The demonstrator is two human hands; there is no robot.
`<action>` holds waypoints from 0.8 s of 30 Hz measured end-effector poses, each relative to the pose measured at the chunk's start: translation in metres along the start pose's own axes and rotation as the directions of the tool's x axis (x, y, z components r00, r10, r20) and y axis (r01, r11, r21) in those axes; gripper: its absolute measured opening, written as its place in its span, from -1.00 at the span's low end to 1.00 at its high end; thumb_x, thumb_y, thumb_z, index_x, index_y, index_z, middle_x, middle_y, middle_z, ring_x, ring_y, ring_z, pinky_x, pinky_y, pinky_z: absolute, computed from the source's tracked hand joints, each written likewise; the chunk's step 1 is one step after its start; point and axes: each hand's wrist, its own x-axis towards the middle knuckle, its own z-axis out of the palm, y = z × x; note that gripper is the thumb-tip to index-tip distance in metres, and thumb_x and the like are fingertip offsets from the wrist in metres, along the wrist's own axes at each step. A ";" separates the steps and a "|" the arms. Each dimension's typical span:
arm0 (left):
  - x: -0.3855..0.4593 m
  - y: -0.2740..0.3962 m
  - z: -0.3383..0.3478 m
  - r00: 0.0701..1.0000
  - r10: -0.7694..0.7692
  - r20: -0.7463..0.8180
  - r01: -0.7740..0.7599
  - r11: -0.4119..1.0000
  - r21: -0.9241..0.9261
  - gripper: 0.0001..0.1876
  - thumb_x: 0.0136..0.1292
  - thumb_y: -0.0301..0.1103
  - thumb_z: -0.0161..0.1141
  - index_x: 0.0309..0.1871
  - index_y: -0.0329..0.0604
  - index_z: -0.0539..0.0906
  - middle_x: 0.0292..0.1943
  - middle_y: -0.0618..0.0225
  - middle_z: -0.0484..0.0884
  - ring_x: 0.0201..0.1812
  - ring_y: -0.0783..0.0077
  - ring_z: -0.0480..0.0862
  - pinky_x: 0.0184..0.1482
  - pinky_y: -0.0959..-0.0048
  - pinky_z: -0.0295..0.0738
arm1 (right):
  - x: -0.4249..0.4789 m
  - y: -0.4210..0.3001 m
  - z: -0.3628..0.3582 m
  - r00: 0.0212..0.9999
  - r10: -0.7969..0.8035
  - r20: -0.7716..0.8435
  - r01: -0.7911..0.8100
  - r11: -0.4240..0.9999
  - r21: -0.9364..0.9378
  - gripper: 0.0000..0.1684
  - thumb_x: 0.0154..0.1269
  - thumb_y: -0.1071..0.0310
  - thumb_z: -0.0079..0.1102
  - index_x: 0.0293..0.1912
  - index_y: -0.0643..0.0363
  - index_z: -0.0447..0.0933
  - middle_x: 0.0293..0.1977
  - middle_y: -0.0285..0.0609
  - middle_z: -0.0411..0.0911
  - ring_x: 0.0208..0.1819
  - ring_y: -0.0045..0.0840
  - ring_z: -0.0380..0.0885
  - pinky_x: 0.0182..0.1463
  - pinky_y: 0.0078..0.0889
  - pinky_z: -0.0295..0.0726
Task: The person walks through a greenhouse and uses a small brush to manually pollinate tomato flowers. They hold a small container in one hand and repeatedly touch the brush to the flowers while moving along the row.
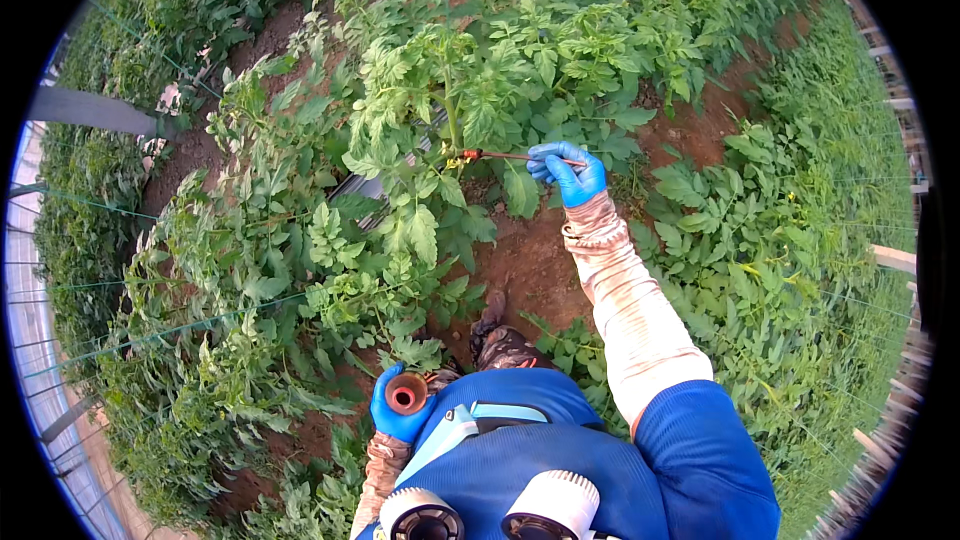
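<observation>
My right hand (570, 172), in a blue glove, pinches a thin reddish stick (510, 156) held out almost level. At its far end is a dark red, thick tip (471, 154), right beside a cluster of yellow flowers (455, 163) on a leafy tomato plant (450, 101). Whether tip and petals touch, I cannot tell. Low by my waist, my left hand (396, 418) wears a blue glove too and holds a small round brownish container (406, 393). Seen from above, it has a red-rimmed round opening in its middle.
Tomato foliage (247, 255) crowds in on the left, with another dense row (750, 240) to the right. Bare reddish soil (532, 262) runs between them. A green string (202, 324) crosses the left plants. A grey post (97, 109) leans in. Two white canisters (559, 502) hang below my view.
</observation>
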 end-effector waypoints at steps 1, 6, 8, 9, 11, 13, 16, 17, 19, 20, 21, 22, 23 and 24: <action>0.007 0.006 0.006 1.000 0.016 0.025 -0.016 1.000 -0.011 -0.24 -0.28 -0.35 0.51 0.08 -0.29 0.39 -0.04 0.20 0.53 -0.06 0.32 0.57 0.01 0.40 0.48 | -0.019 -0.008 -0.016 0.999 -0.022 -0.036 0.022 1.000 -0.008 -0.77 0.30 0.42 -0.05 -0.14 0.30 0.53 -0.34 -0.18 0.61 -0.36 -0.62 0.57 -0.27 -0.62 0.52; 0.043 0.020 0.054 0.966 0.116 0.230 -0.123 0.992 0.017 -0.22 -0.29 -0.38 0.51 0.10 -0.29 0.37 -0.03 0.21 0.51 -0.05 0.32 0.55 0.04 0.40 0.45 | -0.127 -0.007 -0.053 0.987 0.133 -0.092 -0.108 0.965 0.239 -0.82 0.27 0.46 0.01 -0.17 0.29 0.53 -0.31 -0.19 0.58 -0.31 -0.62 0.55 -0.22 -0.59 0.54; 0.059 0.021 0.075 0.935 0.183 0.304 -0.192 0.981 0.000 -0.20 -0.29 -0.37 0.51 0.11 -0.29 0.36 -0.08 0.23 0.53 -0.09 0.33 0.56 0.00 0.39 0.47 | -0.167 -0.007 -0.063 0.976 0.125 -0.181 -0.069 0.954 0.291 -0.84 0.26 0.46 0.04 -0.19 0.29 0.54 -0.31 -0.22 0.58 -0.33 -0.63 0.54 -0.23 -0.59 0.54; 0.070 0.026 0.088 0.916 0.201 0.348 -0.215 0.977 0.002 -0.20 -0.29 -0.36 0.51 0.11 -0.28 0.36 -0.08 0.23 0.53 -0.09 0.32 0.56 0.00 0.39 0.47 | -0.189 0.000 -0.072 0.970 0.118 -0.213 -0.044 0.946 0.322 -0.83 0.27 0.46 0.04 -0.18 0.28 0.54 -0.30 -0.22 0.58 -0.32 -0.63 0.54 -0.22 -0.59 0.54; 0.085 0.053 0.113 0.836 0.207 0.509 -0.286 0.955 0.082 -0.21 -0.33 -0.29 0.52 0.07 -0.26 0.39 -0.06 0.21 0.51 -0.06 0.30 0.54 0.01 0.37 0.45 | -0.236 0.003 -0.087 0.941 0.090 -0.326 0.024 0.944 0.330 -0.81 0.28 0.45 0.03 -0.14 0.28 0.52 -0.25 -0.21 0.57 -0.28 -0.63 0.54 -0.15 -0.57 0.53; 0.104 0.066 0.140 0.714 0.318 0.624 -0.459 0.885 0.074 -0.22 -0.35 -0.29 0.52 0.06 -0.26 0.41 -0.09 0.21 0.52 -0.09 0.28 0.56 -0.01 0.37 0.46 | -0.277 -0.012 -0.096 0.888 0.148 -0.434 -0.029 0.963 0.269 -0.79 0.29 0.45 0.00 -0.11 0.29 0.51 -0.25 -0.20 0.57 -0.25 -0.61 0.54 -0.11 -0.55 0.53; 0.116 0.114 0.185 0.549 0.344 0.761 -0.561 0.827 0.030 -0.24 -0.34 -0.32 0.50 0.05 -0.26 0.41 -0.10 0.20 0.53 -0.10 0.26 0.56 0.00 0.35 0.46 | -0.328 -0.026 -0.103 0.753 0.124 -0.647 0.068 0.962 0.263 -0.76 0.31 0.46 -0.03 -0.06 0.31 0.49 -0.25 -0.17 0.58 -0.23 -0.59 0.55 -0.09 -0.53 0.53; 0.121 0.127 0.200 0.502 0.344 0.793 -0.579 0.815 0.013 -0.24 -0.33 -0.32 0.50 0.05 -0.26 0.41 -0.10 0.20 0.53 -0.10 0.26 0.56 0.00 0.35 0.46 | -0.340 -0.040 -0.105 0.681 0.134 -0.720 0.070 0.967 0.245 -0.76 0.31 0.46 -0.02 -0.06 0.33 0.49 -0.26 -0.15 0.58 -0.25 -0.59 0.55 -0.09 -0.54 0.53; 0.132 0.148 0.227 0.413 0.330 0.849 -0.603 0.797 -0.017 -0.24 -0.33 -0.33 0.50 0.06 -0.26 0.42 -0.08 0.18 0.53 -0.09 0.26 0.57 -0.01 0.36 0.47 | -0.367 -0.055 -0.109 0.497 0.100 -0.862 0.073 0.985 0.156 -0.78 0.28 0.47 0.00 -0.11 0.35 0.51 -0.28 -0.11 0.58 -0.26 -0.58 0.56 -0.15 -0.55 0.55; 0.135 0.161 0.243 0.369 0.294 0.882 -0.619 0.785 -0.002 -0.23 -0.33 -0.32 0.50 0.06 -0.26 0.41 -0.08 0.18 0.54 -0.09 0.26 0.57 -0.01 0.37 0.47 | -0.380 -0.071 -0.114 0.384 0.063 -0.921 0.035 0.996 0.082 -0.78 0.25 0.52 -0.05 -0.16 0.35 0.53 -0.33 -0.10 0.58 -0.29 -0.56 0.57 -0.18 -0.54 0.56; 0.139 0.175 0.258 0.331 0.257 0.908 -0.637 0.771 0.014 -0.23 -0.33 -0.31 0.51 0.07 -0.26 0.41 -0.08 0.18 0.54 -0.09 0.27 0.57 -0.02 0.37 0.48 | -0.393 -0.086 -0.121 0.276 -0.025 -0.961 -0.045 0.998 -0.038 -0.75 0.21 0.57 -0.12 -0.20 0.36 0.54 -0.37 -0.10 0.58 -0.34 -0.54 0.57 -0.19 -0.54 0.56; 0.147 0.181 0.276 0.256 0.293 0.921 -0.715 0.699 -0.023 -0.21 -0.32 -0.29 0.52 0.08 -0.27 0.40 -0.11 0.19 0.55 -0.11 0.28 0.58 -0.03 0.37 0.49 | -0.406 -0.096 -0.123 0.086 -0.053 -0.995 -0.086 0.994 -0.061 -0.73 0.16 0.58 -0.17 -0.23 0.35 0.54 -0.38 -0.09 0.57 -0.37 -0.53 0.56 -0.22 -0.54 0.55; 0.151 0.192 0.293 0.226 0.189 0.956 -0.674 0.739 0.014 -0.20 -0.30 -0.35 0.50 0.11 -0.25 0.36 -0.02 0.18 0.50 -0.04 0.26 0.54 0.04 0.35 0.45 | -0.418 -0.106 -0.127 -0.039 -0.122 -0.992 -0.182 0.977 -0.113 -0.73 0.15 0.58 -0.17 -0.25 0.35 0.53 -0.38 -0.09 0.57 -0.37 -0.53 0.56 -0.24 -0.55 0.54; 0.157 0.201 0.309 0.192 0.177 0.965 -0.682 0.732 0.001 -0.20 -0.30 -0.35 0.50 0.11 -0.25 0.35 -0.03 0.19 0.51 -0.04 0.26 0.54 0.04 0.35 0.45 | -0.429 -0.113 -0.133 -0.151 -0.204 -0.967 -0.279 0.947 -0.156 -0.74 0.15 0.58 -0.16 -0.27 0.34 0.53 -0.39 -0.09 0.57 -0.38 -0.54 0.55 -0.25 -0.55 0.53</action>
